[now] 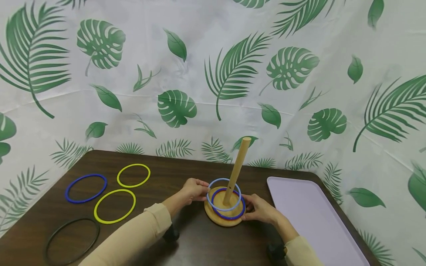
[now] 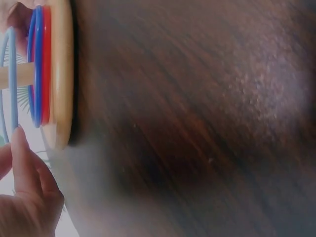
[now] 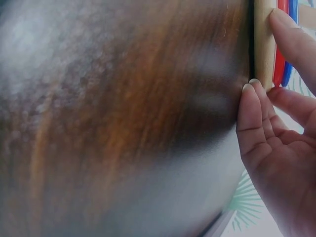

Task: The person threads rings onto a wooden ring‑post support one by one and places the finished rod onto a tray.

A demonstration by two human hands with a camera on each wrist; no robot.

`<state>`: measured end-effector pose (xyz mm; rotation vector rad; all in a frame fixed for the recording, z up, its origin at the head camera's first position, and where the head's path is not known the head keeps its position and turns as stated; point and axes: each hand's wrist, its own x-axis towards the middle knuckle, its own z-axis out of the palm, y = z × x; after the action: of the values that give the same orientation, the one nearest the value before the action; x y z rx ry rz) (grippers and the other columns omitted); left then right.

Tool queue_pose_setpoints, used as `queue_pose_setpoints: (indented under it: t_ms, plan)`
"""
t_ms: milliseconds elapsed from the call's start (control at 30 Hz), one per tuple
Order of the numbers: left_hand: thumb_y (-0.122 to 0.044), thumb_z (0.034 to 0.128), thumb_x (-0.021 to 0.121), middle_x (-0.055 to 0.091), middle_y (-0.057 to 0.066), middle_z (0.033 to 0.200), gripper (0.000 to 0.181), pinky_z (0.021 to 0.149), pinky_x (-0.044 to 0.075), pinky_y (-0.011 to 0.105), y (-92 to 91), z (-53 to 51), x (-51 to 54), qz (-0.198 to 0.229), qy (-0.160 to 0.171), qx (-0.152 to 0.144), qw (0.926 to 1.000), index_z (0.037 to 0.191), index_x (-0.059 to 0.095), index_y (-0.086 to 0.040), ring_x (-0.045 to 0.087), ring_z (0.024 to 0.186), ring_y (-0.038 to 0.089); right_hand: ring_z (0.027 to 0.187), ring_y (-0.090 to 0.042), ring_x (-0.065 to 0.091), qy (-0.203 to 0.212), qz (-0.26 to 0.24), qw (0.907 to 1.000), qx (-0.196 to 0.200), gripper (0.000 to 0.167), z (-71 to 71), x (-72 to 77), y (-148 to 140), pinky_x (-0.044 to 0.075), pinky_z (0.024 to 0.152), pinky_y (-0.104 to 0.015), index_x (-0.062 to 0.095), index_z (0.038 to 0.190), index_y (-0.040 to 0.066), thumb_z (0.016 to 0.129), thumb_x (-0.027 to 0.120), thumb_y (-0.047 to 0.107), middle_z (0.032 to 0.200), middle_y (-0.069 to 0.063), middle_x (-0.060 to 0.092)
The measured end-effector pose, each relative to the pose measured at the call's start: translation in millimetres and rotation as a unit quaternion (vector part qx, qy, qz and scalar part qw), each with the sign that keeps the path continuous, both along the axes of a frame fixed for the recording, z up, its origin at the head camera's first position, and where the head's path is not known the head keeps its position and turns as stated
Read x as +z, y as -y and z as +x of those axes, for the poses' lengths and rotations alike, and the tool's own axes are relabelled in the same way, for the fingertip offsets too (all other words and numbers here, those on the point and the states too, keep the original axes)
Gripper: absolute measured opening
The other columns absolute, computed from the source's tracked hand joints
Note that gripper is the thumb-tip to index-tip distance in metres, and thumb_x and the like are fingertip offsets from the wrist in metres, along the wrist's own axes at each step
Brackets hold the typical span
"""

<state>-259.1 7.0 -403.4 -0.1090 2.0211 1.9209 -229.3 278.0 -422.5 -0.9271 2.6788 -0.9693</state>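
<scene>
A wooden ring-toss stand has an upright peg (image 1: 239, 162) on a round base (image 1: 216, 220). Around the peg, a red ring (image 2: 46, 64) lies on the base with a dark blue ring (image 2: 38, 64) on top of it. My left hand (image 1: 193, 191) pinches the left edge of a light blue ring (image 1: 226, 210), which encircles the peg low down, above the dark blue one. On the stand's right side, my right hand (image 1: 261, 209) grips the base edge, its thumb and fingers against the wood and close to the stacked rings.
To the left on the dark table (image 1: 199, 244) lie a blue ring (image 1: 78, 201), two yellow rings, one farther back (image 1: 133, 164) and one nearer (image 1: 110, 222), and a black ring (image 1: 99, 231). A lilac tray (image 1: 309, 207) lies at the right. A leaf-print sheet (image 1: 199, 74) hangs behind.
</scene>
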Motion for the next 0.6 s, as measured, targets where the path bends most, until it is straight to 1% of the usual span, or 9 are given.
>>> queue_pose_setpoints:
  t_ms: [100, 267, 467, 600]
  plan:
    - [0.003, 0.0863, 0.061, 0.058, 0.003, 0.072, 0.018, 0.051, 0.053, 0.017, -2.1, 0.4, -1.3, -0.008, -0.001, -0.005, 1.0, 0.104, 0.062, 0.006, 0.056, 0.057, 0.007, 0.084, -0.015, 0.054, 0.003, -0.004, 1.0, -0.002, 0.07, 0.1, 0.7, 0.0, 0.05, 0.072, -0.023, 0.048, 0.127, -0.012, 0.074, 0.08, 0.021, 0.09, -0.007, 0.057]
    - [0.003, 0.0864, 0.061, 0.057, 0.003, 0.07, 0.019, 0.051, 0.053, 0.016, -5.4, 2.3, -1.8, -0.015, -0.003, -0.009, 0.9998, 0.105, 0.062, 0.006, 0.055, 0.055, 0.006, 0.083, -0.018, 0.054, -0.005, -0.003, 1.0, -0.002, 0.066, 0.7, 2.1, 0.8, 0.05, 0.072, -0.023, 0.05, 0.124, -0.011, 0.073, 0.081, 0.018, 0.089, -0.007, 0.058]
    - [0.003, 0.0855, 0.061, 0.057, 0.003, 0.069, 0.019, 0.05, 0.053, 0.017, -8.5, 2.8, -2.7, -0.018, -0.004, -0.008, 0.9998, 0.104, 0.063, 0.007, 0.054, 0.053, 0.006, 0.08, -0.015, 0.055, -0.017, -0.01, 0.9997, 0.013, 0.063, -0.3, 0.6, 0.5, 0.051, 0.07, -0.023, 0.052, 0.122, -0.011, 0.072, 0.081, 0.016, 0.085, -0.007, 0.06]
    - [0.003, 0.0852, 0.062, 0.059, 0.005, 0.07, 0.019, 0.051, 0.054, 0.018, -9.7, 4.1, -2.6, -0.022, -0.007, -0.01, 0.9997, 0.104, 0.063, 0.007, 0.055, 0.053, 0.007, 0.08, -0.013, 0.055, -0.02, -0.011, 0.9996, 0.017, 0.06, -2.0, -1.6, 0.2, 0.05, 0.07, -0.022, 0.055, 0.12, -0.009, 0.072, 0.081, 0.017, 0.084, -0.005, 0.06]
